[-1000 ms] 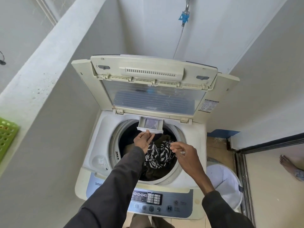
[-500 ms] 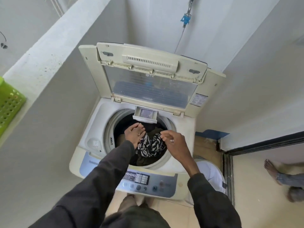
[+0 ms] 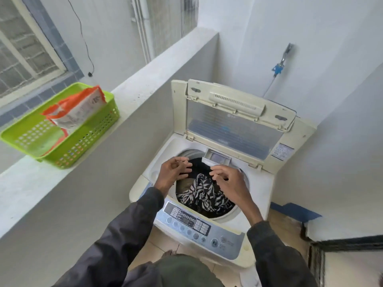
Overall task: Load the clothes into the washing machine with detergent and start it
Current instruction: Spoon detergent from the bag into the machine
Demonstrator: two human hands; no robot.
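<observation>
A cream top-loading washing machine (image 3: 259, 187) stands with its lid (image 3: 234, 112) raised. Dark and leaf-patterned clothes (image 3: 204, 192) fill the drum. The small detergent drawer (image 3: 217, 158) juts out at the drum's back rim. My left hand (image 3: 172, 174) hovers over the drum's left rim, fingers loosely curled, holding nothing. My right hand (image 3: 226, 181) hovers over the drum just in front of the drawer, fingers loosely bent and empty. An orange and white detergent bag (image 3: 76, 109) lies in a green basket (image 3: 87, 141) on the ledge to the left.
The grey ledge (image 3: 145, 79) runs along the left wall beside the machine. The control panel (image 3: 196, 226) faces me at the machine's front. A tap with a blue fitting (image 3: 277, 68) is on the back wall. A dark door threshold (image 3: 342, 243) lies at the right.
My view has swung left, bringing the green basket and detergent bag into sight. My left hand came off the drawer and moved left; both hands now hover empty over the drum.
</observation>
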